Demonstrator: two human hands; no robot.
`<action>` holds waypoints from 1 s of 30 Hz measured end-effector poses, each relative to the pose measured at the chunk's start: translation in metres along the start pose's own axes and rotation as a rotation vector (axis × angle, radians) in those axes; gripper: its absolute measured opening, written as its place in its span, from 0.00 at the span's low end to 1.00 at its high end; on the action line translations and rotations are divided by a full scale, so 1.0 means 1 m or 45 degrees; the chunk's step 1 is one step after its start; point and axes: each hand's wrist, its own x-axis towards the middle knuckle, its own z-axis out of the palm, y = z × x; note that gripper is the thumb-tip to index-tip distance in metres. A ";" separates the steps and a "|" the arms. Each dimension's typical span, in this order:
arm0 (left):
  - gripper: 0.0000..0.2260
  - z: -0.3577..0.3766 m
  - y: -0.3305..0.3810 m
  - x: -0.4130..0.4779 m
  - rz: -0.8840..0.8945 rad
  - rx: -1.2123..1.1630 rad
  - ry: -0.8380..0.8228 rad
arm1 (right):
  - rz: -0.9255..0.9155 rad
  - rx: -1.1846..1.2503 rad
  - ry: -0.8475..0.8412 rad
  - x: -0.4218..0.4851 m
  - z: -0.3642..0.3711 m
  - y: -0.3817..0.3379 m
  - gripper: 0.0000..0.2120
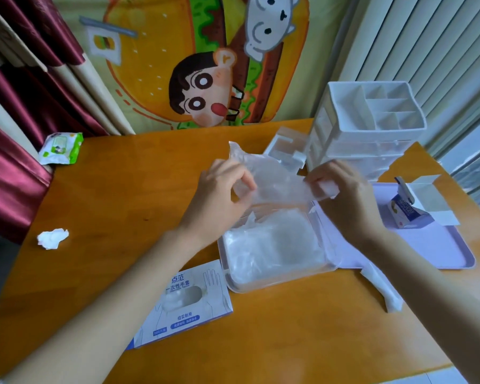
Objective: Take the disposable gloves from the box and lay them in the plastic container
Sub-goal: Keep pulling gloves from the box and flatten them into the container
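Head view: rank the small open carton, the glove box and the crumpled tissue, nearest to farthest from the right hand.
1. Small open carton, on the purple tray just right of the right hand, which pinches a glove.
2. Glove box, near the front edge, to the left.
3. Crumpled tissue, far left on the table.

An orange wooden table [302, 328] carries everything. At its far left edge lies a green-and-white pack of wipes [61, 148], and nearer on the left a crumpled white tissue [52, 238]. The glove box [183, 303] lies flat near the middle, just left of the clear plastic container [275, 286]. A lilac tray [427, 250] lies to the right of the container. A white drawer organiser [372, 126] stands far right, with a clear plastic lid [287, 146] just left of it. A folded strip of clear plastic [383, 289] lies near right.
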 end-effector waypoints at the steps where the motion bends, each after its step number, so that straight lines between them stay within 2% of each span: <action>1: 0.07 0.007 -0.007 -0.009 0.018 0.056 -0.051 | -0.045 -0.022 -0.065 -0.009 0.004 0.004 0.06; 3: 0.09 0.021 -0.022 -0.027 0.073 0.195 -0.182 | -0.095 -0.080 -0.237 -0.028 0.017 0.014 0.06; 5: 0.07 0.033 -0.032 -0.039 0.131 0.361 -0.372 | -0.113 -0.142 -0.433 -0.045 0.034 0.026 0.07; 7: 0.02 0.044 -0.036 -0.046 0.112 0.507 -0.577 | -0.103 -0.183 -0.639 -0.057 0.052 0.038 0.13; 9: 0.05 0.054 -0.041 -0.049 0.044 0.610 -0.740 | -0.075 -0.194 -0.837 -0.063 0.066 0.044 0.12; 15: 0.11 0.083 -0.046 -0.048 -0.005 0.804 -1.101 | 0.149 -0.177 -1.297 -0.067 0.092 0.049 0.17; 18: 0.16 0.091 -0.043 -0.046 -0.029 0.890 -1.303 | 0.281 -0.111 -1.566 -0.064 0.098 0.054 0.14; 20: 0.21 0.088 -0.037 -0.041 -0.120 0.880 -1.435 | 0.415 0.025 -1.755 -0.057 0.095 0.054 0.19; 22: 0.26 0.080 -0.030 -0.034 -0.254 0.750 -1.474 | 0.524 0.187 -1.883 -0.045 0.086 0.053 0.24; 24: 0.28 0.077 -0.030 -0.028 -0.331 0.582 -1.320 | 0.628 0.390 -1.779 -0.033 0.077 0.053 0.21; 26: 0.25 0.081 -0.033 -0.025 -0.350 0.468 -1.091 | 0.634 0.489 -1.373 -0.028 0.074 0.054 0.14; 28: 0.21 0.092 -0.035 -0.027 -0.322 0.465 -0.972 | 0.485 0.247 -1.018 -0.032 0.077 0.055 0.10; 30: 0.22 0.112 -0.036 -0.031 -0.322 0.513 -1.028 | 0.299 -0.044 -0.997 -0.038 0.086 0.058 0.12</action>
